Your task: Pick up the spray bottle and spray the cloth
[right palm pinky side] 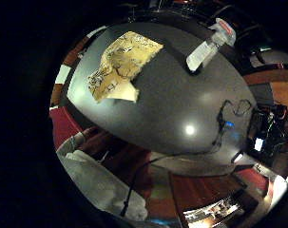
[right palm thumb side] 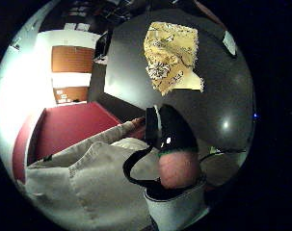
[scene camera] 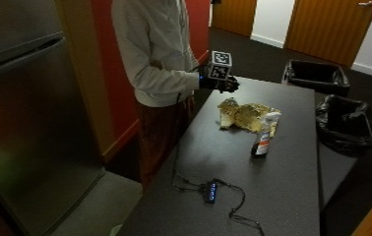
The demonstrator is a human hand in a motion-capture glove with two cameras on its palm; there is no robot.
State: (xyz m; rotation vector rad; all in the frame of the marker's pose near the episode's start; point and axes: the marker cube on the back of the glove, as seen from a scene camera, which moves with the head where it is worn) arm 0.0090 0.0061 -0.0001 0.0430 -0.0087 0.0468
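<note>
The small clear plastic spray bottle with a white trigger head [scene camera: 265,133] stands upright on the dark grey table [scene camera: 284,191], just in front of the crumpled yellow patterned cloth [scene camera: 246,116]. The black-gloved right hand [scene camera: 220,81] hovers above the table's far end, well apart from the bottle, fingers loosely curled and holding nothing. The bottle looks light, rigid and smooth; gripping its neck under the trigger seems best

Gloved right hand [scene camera: 220,82] raised, empty.
</note>
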